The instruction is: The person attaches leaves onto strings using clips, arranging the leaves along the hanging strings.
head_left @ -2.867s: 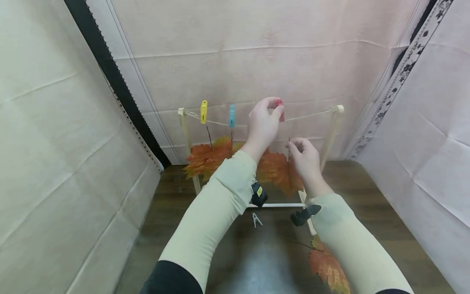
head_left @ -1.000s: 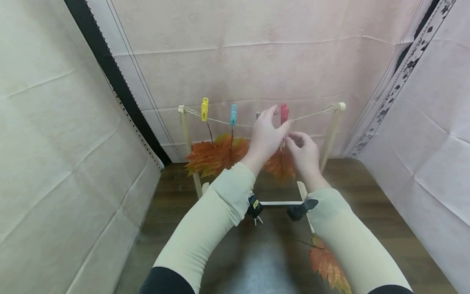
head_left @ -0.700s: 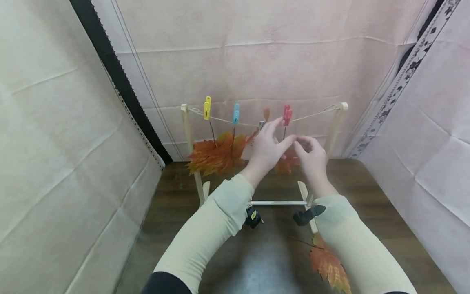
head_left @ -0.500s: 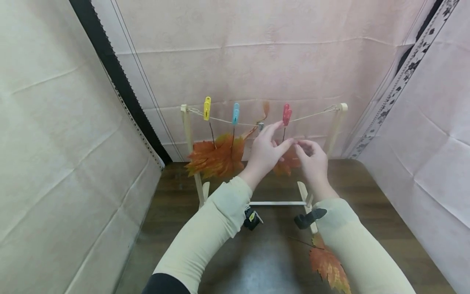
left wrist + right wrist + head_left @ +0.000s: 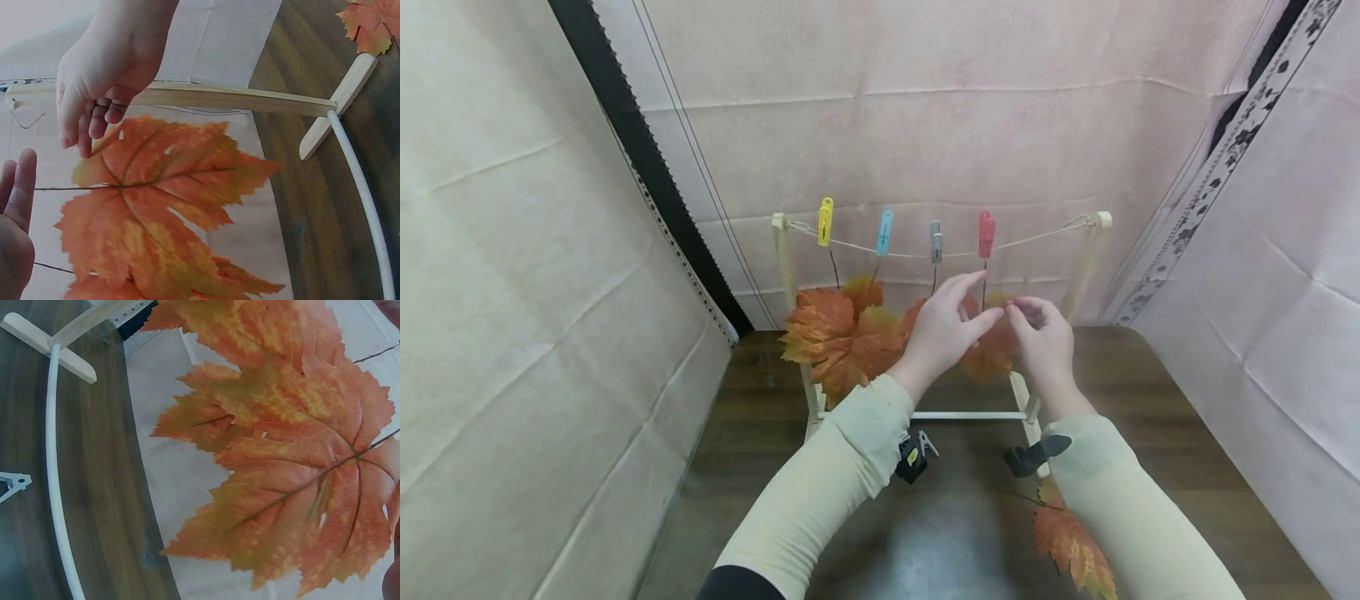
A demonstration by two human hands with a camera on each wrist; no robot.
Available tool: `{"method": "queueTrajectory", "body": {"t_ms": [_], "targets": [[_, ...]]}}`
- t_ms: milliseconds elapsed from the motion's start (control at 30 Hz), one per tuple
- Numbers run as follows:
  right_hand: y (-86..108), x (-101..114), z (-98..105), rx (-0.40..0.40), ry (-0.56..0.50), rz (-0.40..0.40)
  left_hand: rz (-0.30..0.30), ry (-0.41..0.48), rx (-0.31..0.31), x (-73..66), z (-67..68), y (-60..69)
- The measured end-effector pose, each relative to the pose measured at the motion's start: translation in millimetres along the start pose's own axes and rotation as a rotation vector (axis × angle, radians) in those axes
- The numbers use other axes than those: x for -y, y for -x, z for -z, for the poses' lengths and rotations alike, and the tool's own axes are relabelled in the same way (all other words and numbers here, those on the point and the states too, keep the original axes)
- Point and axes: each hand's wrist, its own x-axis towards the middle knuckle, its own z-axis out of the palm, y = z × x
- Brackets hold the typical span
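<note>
In the head view, a red clothespin (image 5: 987,234) on the cord holds the stem of an orange maple leaf (image 5: 992,343). Yellow (image 5: 825,222), blue (image 5: 884,232) and grey clothespins (image 5: 936,242) stand along the same cord, with stems below them. Just below the red clothespin is my left hand (image 5: 942,333), its fingers spread and nothing gripped. My right hand (image 5: 1047,346) pinches the upper edge lobe of the hanging leaf (image 5: 150,181), as the left wrist view shows. Leaf faces and veins fill the right wrist view (image 5: 300,475).
The wooden stand's posts (image 5: 1086,258) hold the cord, and a white rod (image 5: 970,415) joins its feet. A loose maple leaf (image 5: 1071,542) lies by the right forearm. A grey clothespin (image 5: 928,443) is on the dark wooden table (image 5: 925,542). Pale cloth walls (image 5: 940,150) surround it.
The left hand has let go of the red clothespin, which now sits on the cord, and moved down. The right hand went from the stem to the leaf's edge. The left-hand leaves have turned.
</note>
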Motion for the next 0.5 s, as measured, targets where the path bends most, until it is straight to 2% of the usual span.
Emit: {"method": "queueTrajectory", "body": {"t_ms": [200, 267, 367, 500], "targets": [[2.8, -10.0, 3.1, -0.029, 0.005, 0.009, 0.036, 0.020, 0.019, 15.8, -9.7, 9.9], [4.6, -14.8, 4.4, -0.042, 0.019, 0.009, 0.065, 0.032, 0.028, 21.5, -13.5, 13.8], [8.1, -22.4, 5.9, -0.058, 0.037, -0.006, 0.112, 0.048, 0.037, 29.9, -19.0, 20.2], [14.4, -32.0, 7.6, -0.059, 0.072, -0.040, 0.144, 0.057, 0.033, 40.4, -25.2, 29.9]]}}
